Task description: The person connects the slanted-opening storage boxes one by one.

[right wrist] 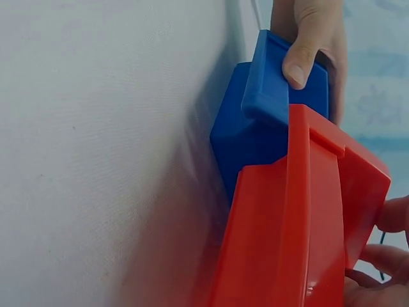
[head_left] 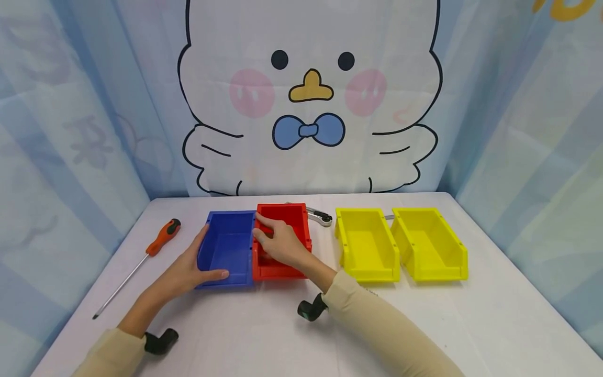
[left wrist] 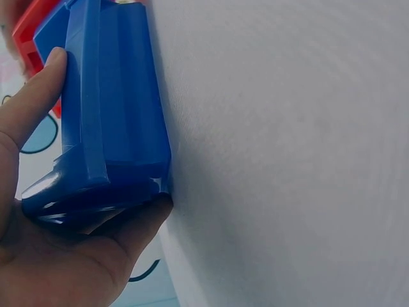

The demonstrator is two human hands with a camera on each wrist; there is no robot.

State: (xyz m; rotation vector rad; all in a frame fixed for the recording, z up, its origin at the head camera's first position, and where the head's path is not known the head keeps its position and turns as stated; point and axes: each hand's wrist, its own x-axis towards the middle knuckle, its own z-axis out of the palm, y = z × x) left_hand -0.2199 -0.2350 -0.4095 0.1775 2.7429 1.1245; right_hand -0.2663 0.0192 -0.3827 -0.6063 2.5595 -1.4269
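A: What does the head view give you that the wrists don't?

B: The whole row. A blue bin [head_left: 230, 243] and a red bin [head_left: 282, 271] sit side by side on the white surface [head_left: 254, 330]. A near yellow bin [head_left: 369, 246] and a far yellow bin [head_left: 431, 246] stand to the right, and an orange-handled screwdriver [head_left: 154, 247] lies off to the left.

A: And the hands?

B: The left hand [head_left: 181, 272] is clamped on the blue bin, thumb over the front wall. The left wrist view adds the bin's outside, with a finger down at its lower corner. From the right wrist, you see that thumb [right wrist: 298, 67] pressed inside the lip.

A: The right hand [head_left: 282, 246]?

B: It reaches across the red bin to the wall beside the blue one. The thumb and index finger are apart there, but I can't tell whether the fingers grip; the red wall and the picture's edge cut them off in the right wrist view.

A: Anything else hard to read?

B: A black-and-silver tool [head_left: 322, 214] is partly hidden behind the red bin. A grey sliver [head_left: 389, 217] shows between the yellow bins, too little to name. In the left wrist view the red bin is only a blurred corner.
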